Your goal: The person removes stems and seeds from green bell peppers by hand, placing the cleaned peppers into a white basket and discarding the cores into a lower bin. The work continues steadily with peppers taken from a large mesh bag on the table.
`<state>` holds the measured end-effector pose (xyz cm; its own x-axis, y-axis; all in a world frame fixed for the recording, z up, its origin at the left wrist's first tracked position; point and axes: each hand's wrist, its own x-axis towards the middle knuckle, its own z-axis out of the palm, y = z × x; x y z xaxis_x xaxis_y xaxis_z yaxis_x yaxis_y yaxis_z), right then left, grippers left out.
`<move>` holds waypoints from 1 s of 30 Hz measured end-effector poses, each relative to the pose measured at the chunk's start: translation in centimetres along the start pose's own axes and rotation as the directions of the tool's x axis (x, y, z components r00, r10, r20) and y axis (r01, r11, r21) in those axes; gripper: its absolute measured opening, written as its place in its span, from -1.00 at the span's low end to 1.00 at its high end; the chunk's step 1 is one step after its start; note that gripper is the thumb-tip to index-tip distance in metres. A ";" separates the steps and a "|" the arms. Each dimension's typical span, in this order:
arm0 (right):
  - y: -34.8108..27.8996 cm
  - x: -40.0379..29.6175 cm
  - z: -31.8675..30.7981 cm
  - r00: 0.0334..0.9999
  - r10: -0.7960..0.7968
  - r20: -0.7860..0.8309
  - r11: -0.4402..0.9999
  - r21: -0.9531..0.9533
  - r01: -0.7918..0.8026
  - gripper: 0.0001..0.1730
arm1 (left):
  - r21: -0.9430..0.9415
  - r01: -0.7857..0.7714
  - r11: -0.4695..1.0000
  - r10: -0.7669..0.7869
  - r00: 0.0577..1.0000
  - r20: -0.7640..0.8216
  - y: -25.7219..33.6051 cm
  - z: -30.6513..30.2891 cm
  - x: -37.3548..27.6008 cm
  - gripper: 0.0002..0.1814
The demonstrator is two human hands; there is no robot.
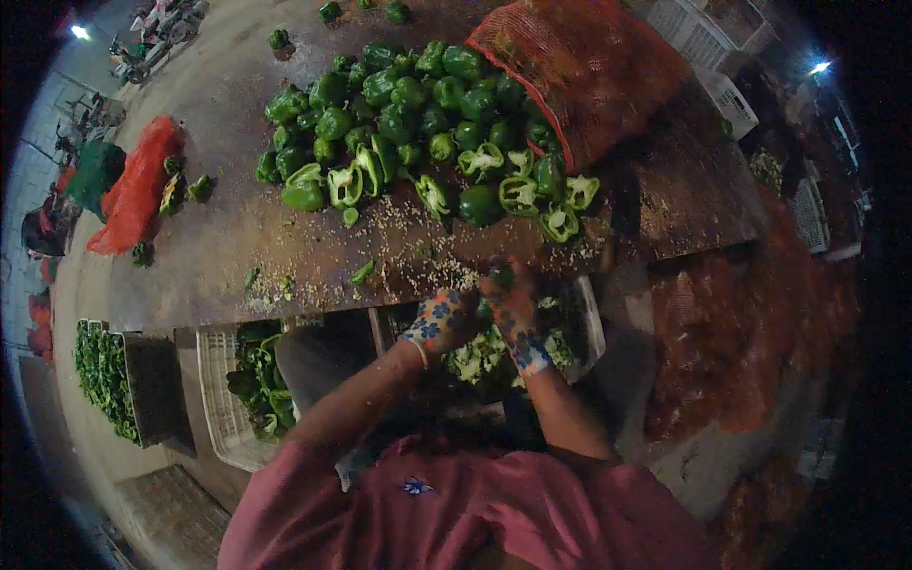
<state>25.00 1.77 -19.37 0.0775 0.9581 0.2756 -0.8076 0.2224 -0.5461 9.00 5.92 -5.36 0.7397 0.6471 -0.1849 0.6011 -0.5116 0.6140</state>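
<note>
My left hand [443, 318], in a flower-patterned glove, is curled at the table's front edge, close to my other hand. Whether anything is inside its fingers is hidden. My right hand [514, 303], gloved alike, grips a dark green bell pepper [501, 276] just beside it. Below both hands, a crate [593, 320] between my knees holds pale pepper cores and scraps [476, 356]. On the tabletop ahead lies a heap of whole green bell peppers [399, 100]. Along its near side are cut halves [345, 184] showing pale insides, and many scattered seeds [427, 249].
A red mesh sack [570, 71] lies open against the heap on the wooden table [206, 249]. An orange mesh bag [146, 185] rests at the left. A white crate [221, 413] of green pepper pieces [260, 385] stands by my left leg, another heaped crate [107, 381] farther left.
</note>
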 end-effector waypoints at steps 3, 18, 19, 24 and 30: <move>-1.7 0.5 -0.8 0.931 -0.019 -0.365 0.980 -0.189 -0.054 -0.49 | 0.333 -0.408 0.850 0.500 0.824 -0.267 -5.9 -1.1 1.7 -0.53; -3.3 7.0 6.3 0.883 0.455 0.117 0.809 -0.468 -0.355 -0.18 | -0.525 -0.152 0.838 -0.010 0.956 -0.292 -5.3 -4.8 -3.1 -0.53; -2.9 7.0 7.0 0.844 0.528 0.095 0.686 -0.634 -0.357 -0.17 | -0.496 -0.136 0.858 -0.003 0.963 -0.270 -5.4 -4.9 -4.7 -0.53; -1.9 6.4 12.6 0.715 0.694 -0.083 0.317 -0.857 -0.407 -0.11 | -0.806 -0.034 0.591 -0.205 0.960 -0.192 -4.5 -4.7 -8.1 -0.68; 4.6 5.2 14.0 0.913 0.393 -0.109 0.271 -0.935 -0.229 -0.09 | -0.689 -0.145 0.710 -0.507 0.573 -0.643 -8.6 -1.5 -8.6 -0.82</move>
<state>13.48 5.28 -9.34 -0.1827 0.9819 -0.0496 0.3095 0.0096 -0.9509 -3.01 5.64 -7.90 -0.0755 0.9942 0.0759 0.1108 -0.0673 0.9916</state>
